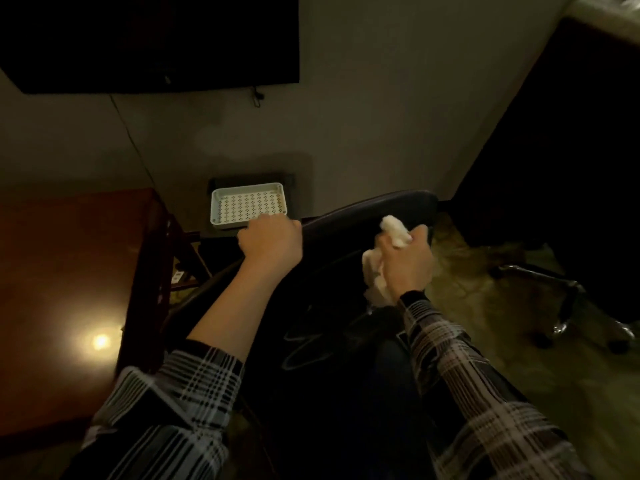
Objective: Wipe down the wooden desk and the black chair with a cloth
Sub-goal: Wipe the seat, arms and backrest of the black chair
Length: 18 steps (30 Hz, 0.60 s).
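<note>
Nearest the camera, two plaid sleeves (485, 393) reach forward over the black chair (332, 341), which fills the middle of the view. The seat is dark and shows faint curved streaks, perhaps wipe marks, though the dim light makes that uncertain.

The right hand (407, 263) has its fingers clenched round a crumpled white cloth (394, 230), one end of which sticks out above the hand while the rest hangs below it against the chair near its right side. The left hand (272, 242) has its fingers curled over the far upper edge of the chair back, apparently steadying it.

The main risk is the chair itself. A shiny wheeled base (561, 306) shows on the floor to the right, though it is unclear whose base it is. If it is this chair's, a firm wiping push could make the chair roll or swivel away should the left hand loosen. The bunched cloth touches only a small patch at a time, so patches could be missed, and the poor light makes any missed dirt hard to spot.

On the left, the wooden desk (69, 289) is reddish brown and glossy, with a lamp glare on it. Further off, a white perforated tray (247, 204) sits just beyond the left hand, close enough that a slip could knock it. A dark screen (149, 39) hangs on the far wall.
</note>
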Tool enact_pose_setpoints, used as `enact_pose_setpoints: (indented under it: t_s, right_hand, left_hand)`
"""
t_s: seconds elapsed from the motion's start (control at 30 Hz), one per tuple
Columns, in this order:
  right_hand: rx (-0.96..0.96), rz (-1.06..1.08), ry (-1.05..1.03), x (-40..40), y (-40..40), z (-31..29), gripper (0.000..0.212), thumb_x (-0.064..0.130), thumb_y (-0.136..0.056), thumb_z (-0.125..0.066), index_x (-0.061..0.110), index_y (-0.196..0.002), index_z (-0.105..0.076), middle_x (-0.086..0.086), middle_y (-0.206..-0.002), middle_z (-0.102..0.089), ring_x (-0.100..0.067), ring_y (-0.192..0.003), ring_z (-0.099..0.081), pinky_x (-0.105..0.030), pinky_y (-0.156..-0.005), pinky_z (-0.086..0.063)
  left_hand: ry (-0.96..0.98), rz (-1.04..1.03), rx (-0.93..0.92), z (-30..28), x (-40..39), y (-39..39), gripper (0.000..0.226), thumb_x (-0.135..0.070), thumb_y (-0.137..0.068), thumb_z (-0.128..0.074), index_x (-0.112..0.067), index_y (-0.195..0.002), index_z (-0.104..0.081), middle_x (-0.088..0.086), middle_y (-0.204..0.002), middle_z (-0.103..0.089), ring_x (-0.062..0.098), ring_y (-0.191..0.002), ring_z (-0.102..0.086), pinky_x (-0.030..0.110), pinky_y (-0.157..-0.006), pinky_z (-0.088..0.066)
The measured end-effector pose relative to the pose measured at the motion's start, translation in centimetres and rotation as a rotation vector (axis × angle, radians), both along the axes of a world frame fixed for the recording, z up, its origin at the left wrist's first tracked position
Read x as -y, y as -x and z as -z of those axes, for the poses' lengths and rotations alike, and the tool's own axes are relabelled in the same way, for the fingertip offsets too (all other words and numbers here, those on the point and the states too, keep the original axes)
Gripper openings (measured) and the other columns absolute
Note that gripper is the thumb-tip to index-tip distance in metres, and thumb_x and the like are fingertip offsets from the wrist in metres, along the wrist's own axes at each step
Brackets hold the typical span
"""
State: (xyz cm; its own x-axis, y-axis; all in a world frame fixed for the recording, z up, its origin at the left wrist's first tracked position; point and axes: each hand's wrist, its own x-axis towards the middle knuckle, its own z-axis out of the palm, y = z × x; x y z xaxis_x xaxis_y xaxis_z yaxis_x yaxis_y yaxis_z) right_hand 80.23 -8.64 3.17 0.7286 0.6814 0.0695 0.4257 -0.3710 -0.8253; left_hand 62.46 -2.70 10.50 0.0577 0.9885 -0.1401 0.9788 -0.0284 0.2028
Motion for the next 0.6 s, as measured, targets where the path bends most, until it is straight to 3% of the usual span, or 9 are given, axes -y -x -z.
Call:
enact_pose_setpoints:
  t_s: [0.13,0.23,0.33,0.43,0.53,0.6]
  right_hand:
    - [0.046,-0.091,-0.041,0.9,3.4,1.9,0.029,0.04,-0.08,-0.065,0.021,-0.092,-0.045,0.0,-0.093,-0.057,-0.02,-0.084,-0.056,-0.033,-0.069,-0.041]
    - [0.125,-0.108,-0.053,0.6,3.9,2.4,0.03,0.042,-0.081,-0.063,0.018,-0.092,-0.047,0.0,-0.09,-0.053,-0.018,-0.08,-0.051,-0.035,-0.067,-0.043]
    - [-0.029,-0.014,-0.062,-2.2,-2.7,1.6,0.026,0.037,-0.083,-0.062,0.018,-0.086,-0.045,-0.007,-0.088,-0.056,-0.026,-0.08,-0.055,-0.035,-0.066,-0.042]
    - [-0.089,0.052,-0.042,-4.8,-8.1,2.2,0.026,0.033,-0.081,-0.062,0.018,-0.082,-0.041,-0.01,-0.086,-0.057,-0.031,-0.08,-0.056,-0.036,-0.068,-0.043]
    - [-0.119,0.135,-0.059,-5.5,-6.9,2.9,0.026,0.033,-0.082,-0.061,0.015,-0.085,-0.043,-0.012,-0.09,-0.057,-0.032,-0.085,-0.056,-0.039,-0.071,-0.043]
    - [-0.139,0.116,-0.018,-4.5,-2.7,2.8,0.028,0.035,-0.084,-0.062,0.013,-0.098,-0.051,-0.009,-0.099,-0.056,-0.028,-0.091,-0.054,-0.035,-0.074,-0.041]
  left_hand:
    - [-0.074,0.159,0.09,-0.9,-2.5,-6.6,0.044,-0.038,-0.099,-0.032,-0.009,-0.121,-0.056,0.016,-0.126,-0.052,0.033,-0.118,-0.046,0.043,-0.097,-0.036]
    - [0.01,0.188,0.115,-0.4,-3.3,-10.3,0.05,-0.04,-0.101,-0.023,-0.007,-0.12,-0.056,0.016,-0.123,-0.057,0.032,-0.113,-0.051,0.039,-0.087,-0.038]
    - [0.013,0.102,0.035,0.6,-3.2,-10.5,0.056,-0.041,-0.102,-0.019,-0.005,-0.116,-0.06,0.017,-0.118,-0.06,0.032,-0.109,-0.056,0.037,-0.082,-0.04]
    - [-0.023,0.048,-0.087,1.2,-3.2,-10.7,0.045,-0.032,-0.103,-0.024,-0.008,-0.121,-0.057,0.015,-0.108,-0.061,0.031,-0.1,-0.059,0.039,-0.077,-0.044]
    - [-0.033,-0.024,-0.166,1.4,-3.6,-10.4,0.042,-0.03,-0.102,-0.026,-0.008,-0.118,-0.058,0.012,-0.092,-0.058,0.028,-0.091,-0.059,0.034,-0.067,-0.041]
    - [-0.073,-0.019,-0.214,2.2,-3.5,-9.7,0.033,-0.023,-0.101,-0.032,-0.013,-0.127,-0.048,0.009,-0.096,-0.056,0.026,-0.091,-0.059,0.033,-0.064,-0.042]
